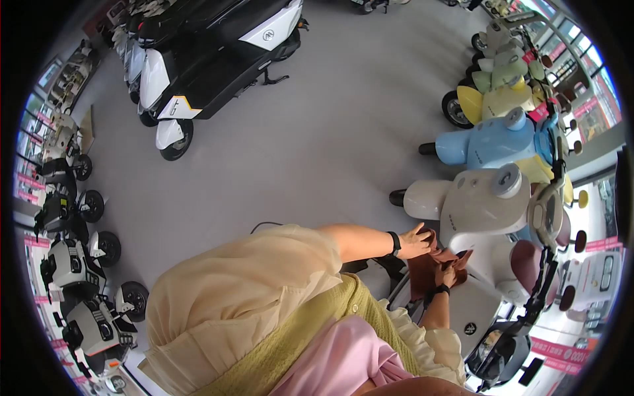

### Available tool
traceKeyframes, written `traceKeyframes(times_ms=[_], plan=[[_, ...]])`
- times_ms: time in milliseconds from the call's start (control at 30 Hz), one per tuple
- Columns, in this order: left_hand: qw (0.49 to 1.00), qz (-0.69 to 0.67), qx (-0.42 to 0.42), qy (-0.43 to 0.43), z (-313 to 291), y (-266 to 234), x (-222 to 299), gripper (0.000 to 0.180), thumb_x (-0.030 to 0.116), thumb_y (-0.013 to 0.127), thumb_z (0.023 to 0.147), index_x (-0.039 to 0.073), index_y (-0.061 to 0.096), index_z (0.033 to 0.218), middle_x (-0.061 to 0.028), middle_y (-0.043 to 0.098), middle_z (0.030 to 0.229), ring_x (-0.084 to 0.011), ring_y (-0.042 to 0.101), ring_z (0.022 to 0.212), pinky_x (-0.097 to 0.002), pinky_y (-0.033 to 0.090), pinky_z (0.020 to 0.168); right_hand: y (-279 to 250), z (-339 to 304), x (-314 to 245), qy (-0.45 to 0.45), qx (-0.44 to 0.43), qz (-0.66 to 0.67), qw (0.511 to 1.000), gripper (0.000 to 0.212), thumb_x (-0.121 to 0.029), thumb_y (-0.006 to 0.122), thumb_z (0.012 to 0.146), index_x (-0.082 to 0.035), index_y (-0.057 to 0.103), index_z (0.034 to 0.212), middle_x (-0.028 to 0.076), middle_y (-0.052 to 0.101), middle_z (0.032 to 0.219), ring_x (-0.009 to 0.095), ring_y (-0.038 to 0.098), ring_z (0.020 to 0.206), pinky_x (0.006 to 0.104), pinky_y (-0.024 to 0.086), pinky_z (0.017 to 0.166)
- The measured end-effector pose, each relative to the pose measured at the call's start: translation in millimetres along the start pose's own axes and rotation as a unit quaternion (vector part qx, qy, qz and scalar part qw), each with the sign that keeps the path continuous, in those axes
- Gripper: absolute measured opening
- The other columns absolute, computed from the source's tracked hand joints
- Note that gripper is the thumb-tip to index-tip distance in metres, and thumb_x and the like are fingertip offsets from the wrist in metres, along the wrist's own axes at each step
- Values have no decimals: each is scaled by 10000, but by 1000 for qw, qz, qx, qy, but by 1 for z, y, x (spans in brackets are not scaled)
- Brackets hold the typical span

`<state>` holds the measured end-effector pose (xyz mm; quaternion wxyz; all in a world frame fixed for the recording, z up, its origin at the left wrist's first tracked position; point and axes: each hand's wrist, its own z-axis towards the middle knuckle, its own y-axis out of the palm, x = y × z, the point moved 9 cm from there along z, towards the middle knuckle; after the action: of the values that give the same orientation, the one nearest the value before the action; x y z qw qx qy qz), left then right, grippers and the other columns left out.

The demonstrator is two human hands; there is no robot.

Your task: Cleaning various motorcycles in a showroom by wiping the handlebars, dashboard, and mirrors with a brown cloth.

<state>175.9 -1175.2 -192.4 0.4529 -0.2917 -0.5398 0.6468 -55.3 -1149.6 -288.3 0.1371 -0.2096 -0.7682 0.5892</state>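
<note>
A brown cloth [422, 277] hangs in folds between my two hands, beside the beige scooter [485, 204]. My left hand [415, 243], with a black band on its wrist, is at the cloth's upper left edge, its fingers closed on it. Lower and to the right, my right hand [447, 274] has its fingers bunched on the same cloth; a dark band circles this wrist too. Part of the cloth reaches over a white scooter's body [472, 313] below. The fingertips of both hands are partly hidden in the folds.
Along the right stand a light blue scooter [495, 142], a pale yellow one [505, 99] and others, their handlebars and mirrors sticking out. A large black and white scooter [218, 72] stands at the upper left. Several more scooters [86, 270] line the left side on the grey floor [317, 145].
</note>
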Motion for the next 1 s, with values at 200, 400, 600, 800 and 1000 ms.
traceKeyframes(times_ms=[200,400,600,800,1000], plan=[[967,-65,-37,-245,-118,16,-133,312,156,552,816,41,560,1106,-118,600,1144,-324,434,1232,-560,347,967,83,-8,-194,-90,-239,195,947,837,-640,589,753,-7,491,1292,342,591,1089,435,533,1134,447,437,907],[843,-125,128,-507,-350,-55,-264,279,43,520,831,9,562,1104,-176,595,1142,-393,532,1098,-477,442,880,97,-17,-440,-353,-215,233,880,825,-515,658,768,-27,393,1378,302,606,1074,434,576,1002,428,457,879],[704,-102,323,-625,-511,-172,-290,203,65,593,808,11,569,1002,-163,625,1071,-349,587,1003,-422,474,830,23,-97,-642,-498,-218,269,795,633,-436,668,813,-35,496,1272,178,563,1099,310,483,1033,380,424,912],[533,-34,384,-753,-671,-199,-356,200,169,621,839,28,549,961,-147,666,831,-344,639,795,-415,498,678,6,-125,-822,-517,-237,309,762,269,-279,538,945,-50,620,1059,141,485,1146,263,493,1013,357,429,881],[492,96,435,-748,-762,-298,-412,244,246,535,913,11,510,972,-189,636,751,-357,627,695,-438,476,617,-106,-220,-940,-654,127,398,631,207,-209,536,943,-44,640,1013,154,613,923,294,564,889,414,469,746]])
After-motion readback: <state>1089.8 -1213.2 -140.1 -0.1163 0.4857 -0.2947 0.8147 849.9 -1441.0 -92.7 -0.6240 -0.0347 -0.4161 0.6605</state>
